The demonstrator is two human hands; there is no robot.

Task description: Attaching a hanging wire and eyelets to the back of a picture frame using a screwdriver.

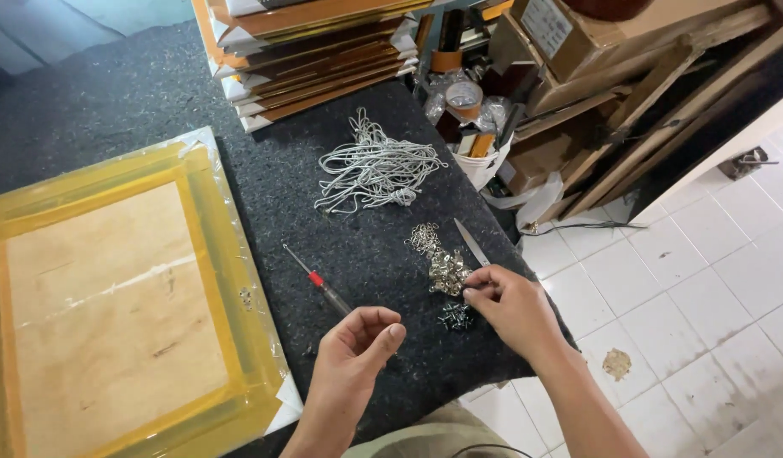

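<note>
metal hangers (447, 270) under right hand (514, 307), screwdriver (318, 282) in left hand (356, 343)

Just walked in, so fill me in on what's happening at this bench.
A person works at a dark grey felt-covered bench. The right hand pinches at a small pile of dark screws beside a heap of little silver metal hangers. The left hand grips a red-handled screwdriver. A bundle of white cord lies farther back, and a plastic-wrapped wooden frame lies face down on the left.

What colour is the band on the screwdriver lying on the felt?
Red: the band sits on the screwdriver, seen from the head camera.
</note>
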